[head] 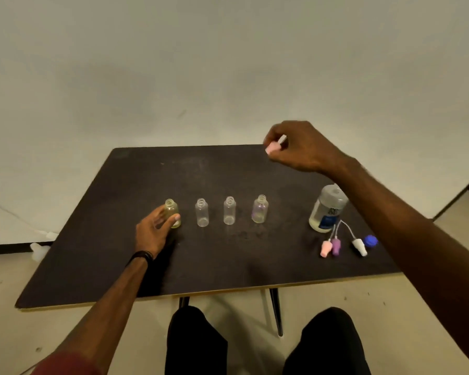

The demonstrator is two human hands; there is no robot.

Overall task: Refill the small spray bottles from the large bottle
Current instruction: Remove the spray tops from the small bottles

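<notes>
Several small clear bottles stand uncapped in a row on the dark table (106,253). My left hand (153,231) holds the leftmost, yellowish bottle (172,212) with thumb and fingers around it. To its right stand two clear bottles (202,213) (229,211) and a purplish bottle (260,209). My right hand (301,146) is raised over the far right of the table and pinches a pale pink spray cap (271,148). The large bottle (326,209) with a blue label stands at the right, partly behind my right forearm.
In front of the large bottle lie loose spray heads with tubes: a pink one (325,248), a purple one (336,246), a white one (360,247), plus a blue cap (370,240). My knees sit below the table's near edge.
</notes>
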